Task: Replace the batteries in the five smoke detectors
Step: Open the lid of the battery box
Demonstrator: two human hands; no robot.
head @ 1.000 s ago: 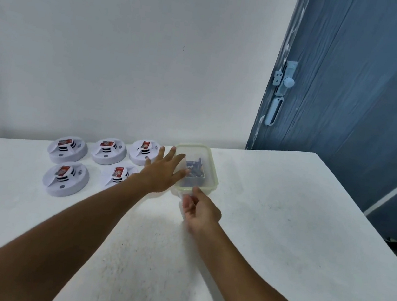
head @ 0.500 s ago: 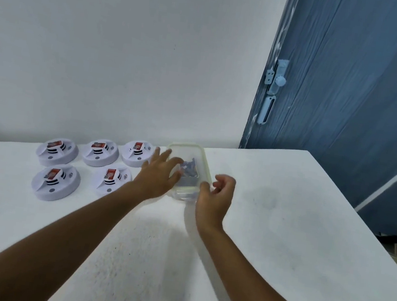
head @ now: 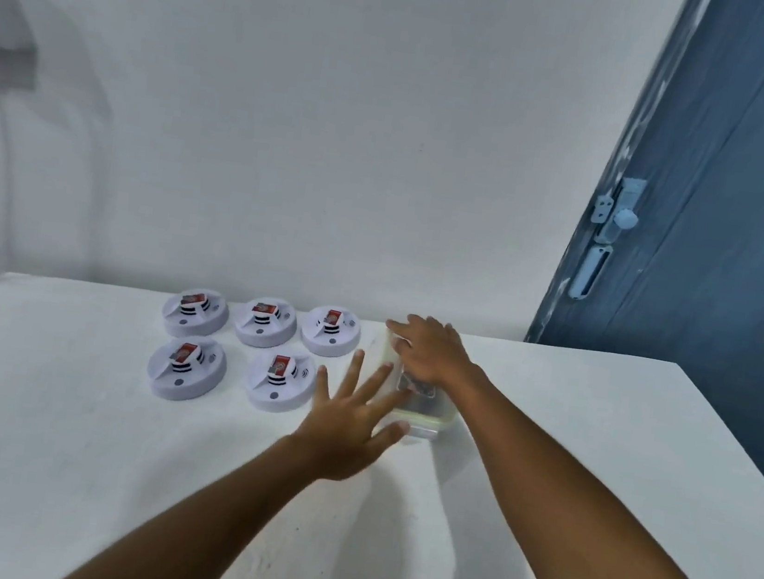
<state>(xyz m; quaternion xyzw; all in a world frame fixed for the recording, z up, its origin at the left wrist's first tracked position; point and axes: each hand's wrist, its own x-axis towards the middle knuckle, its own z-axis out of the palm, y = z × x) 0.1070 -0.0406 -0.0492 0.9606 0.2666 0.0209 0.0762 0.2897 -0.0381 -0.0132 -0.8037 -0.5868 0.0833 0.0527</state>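
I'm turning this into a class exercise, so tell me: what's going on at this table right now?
A person is working at a white table. Five white smoke detectors sit in two rows, each showing a red-labelled battery. Right of them stands a clear plastic container holding small dark items, too blurred to identify. The right hand lies over the container's top. The left hand, fingers spread, is at its near left side. No detector is being touched yet.
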